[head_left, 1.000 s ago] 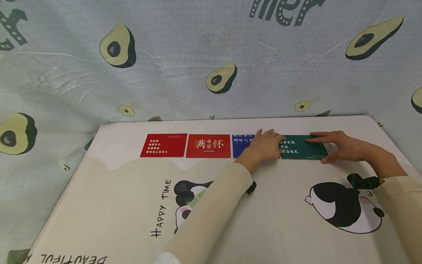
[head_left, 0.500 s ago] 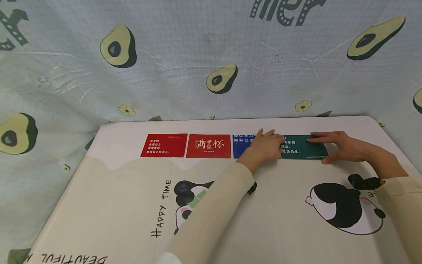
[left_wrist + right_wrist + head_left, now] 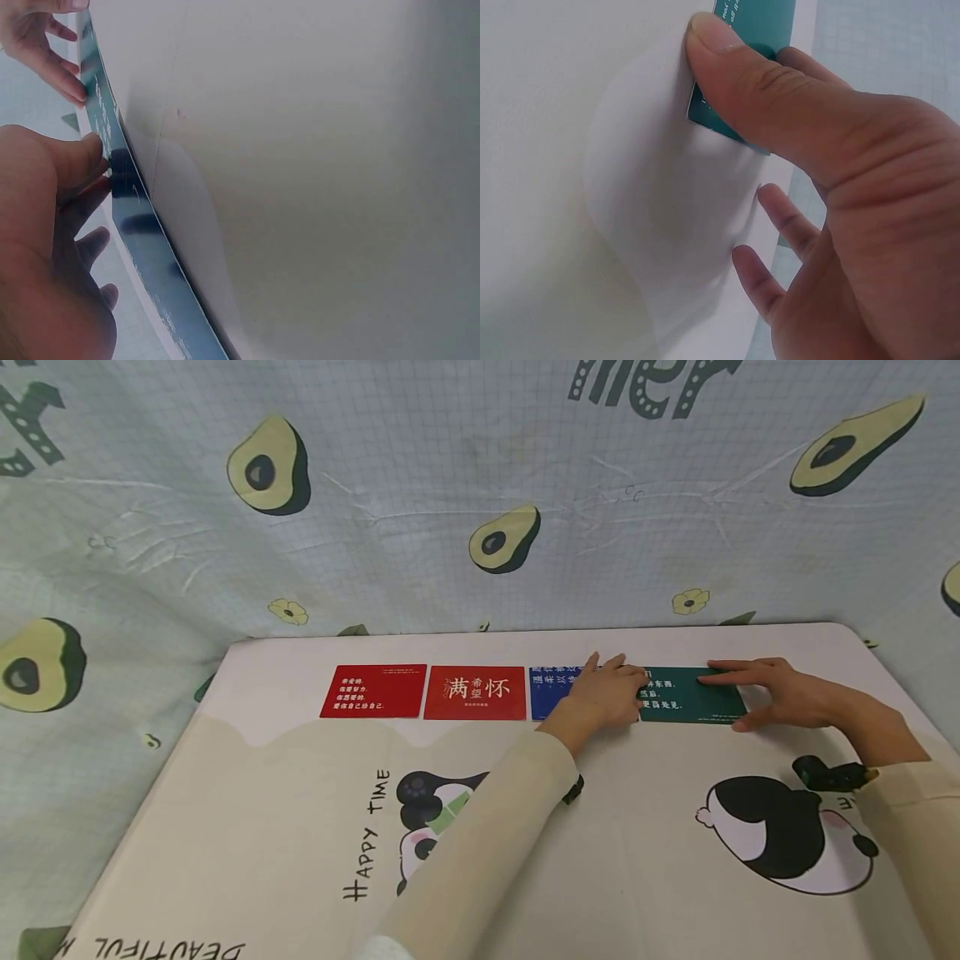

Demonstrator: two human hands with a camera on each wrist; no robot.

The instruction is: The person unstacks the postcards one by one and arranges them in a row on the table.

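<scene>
Flat cards with white Chinese print lie in a row along the table's far edge. My left hand [image 3: 603, 695] rests over the right part of the blue card [image 3: 547, 692] and the left end of the green card [image 3: 701, 700], hiding where they meet. In the left wrist view its thumb and index fingertips touch near that seam. My right hand [image 3: 791, 693] holds the green card's right end, thumb at the near edge and index finger toward the far edge. In the right wrist view the thumb [image 3: 720, 49] presses the card's edge while the other fingers are spread.
Two red cards [image 3: 373, 692] lie left of the blue one, with narrow gaps between. The table [image 3: 247, 827] has a pale cover with printed cartoon animals and lettering. Behind it hangs a cloth [image 3: 390, 552] with avocado prints.
</scene>
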